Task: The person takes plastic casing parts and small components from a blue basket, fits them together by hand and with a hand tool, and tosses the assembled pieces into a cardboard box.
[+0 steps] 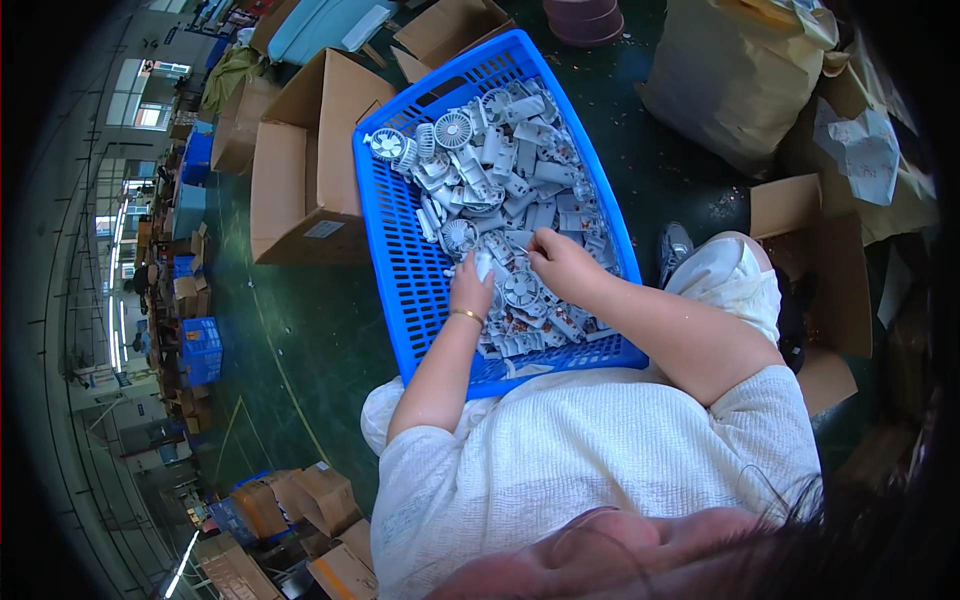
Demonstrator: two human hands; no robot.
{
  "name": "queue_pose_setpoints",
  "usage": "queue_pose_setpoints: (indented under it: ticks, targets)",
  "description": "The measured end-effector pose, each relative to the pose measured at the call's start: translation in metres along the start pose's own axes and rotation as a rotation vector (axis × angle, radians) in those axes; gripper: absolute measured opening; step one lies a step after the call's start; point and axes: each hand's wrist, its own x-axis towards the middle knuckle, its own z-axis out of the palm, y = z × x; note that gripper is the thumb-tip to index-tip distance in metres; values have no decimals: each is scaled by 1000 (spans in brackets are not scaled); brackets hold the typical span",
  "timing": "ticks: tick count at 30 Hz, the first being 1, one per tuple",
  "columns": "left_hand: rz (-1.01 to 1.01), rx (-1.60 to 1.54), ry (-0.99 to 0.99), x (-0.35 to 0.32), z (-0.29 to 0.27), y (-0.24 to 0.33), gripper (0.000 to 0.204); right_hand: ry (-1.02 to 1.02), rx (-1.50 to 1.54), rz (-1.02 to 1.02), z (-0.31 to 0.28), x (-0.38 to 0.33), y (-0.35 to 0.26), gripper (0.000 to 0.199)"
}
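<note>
A blue plastic basket [388, 215] holds a heap of grey-white handheld fan parts [535, 180], with round fan heads and handle shells among them. Over the heap, my left hand [472, 288] is closed around a pale plastic fan part [484, 264], partly hidden by the fingers. Just to its right, my right hand [560, 265] is pinched, its fingertips pointing toward that part. A thin, light sliver shows at those fingertips, too small to name. A fan head [520, 289] lies loose below the hands.
Open cardboard boxes [345, 150] stand left of the basket, and another carton [840, 275] is at the right. A large tan sack [735, 80] stands at the upper right. More cartons [315, 498] are stacked at lower left on the green floor [300, 330].
</note>
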Motion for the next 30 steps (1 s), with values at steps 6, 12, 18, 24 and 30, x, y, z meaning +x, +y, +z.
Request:
queue_pose_setpoints:
  ticks: [6, 12, 18, 24, 30]
  targets:
    - [-381, -1127, 424, 106, -111, -55, 31, -34, 31, 40, -1, 6, 8, 13]
    - [-396, -1280, 743, 145, -166, -69, 43, -81, 135, 52, -2, 10, 8, 11]
    - [-175, -567, 183, 118, 34, -110, 20, -27, 678, 243, -4, 13, -27, 7]
    - [169, -118, -262, 71, 134, -25, 43, 96, 791, 403, -20, 15, -7, 8]
    - [547, 394, -226, 86, 130, -5, 38, 27, 853, 433, -16, 14, -8, 8]
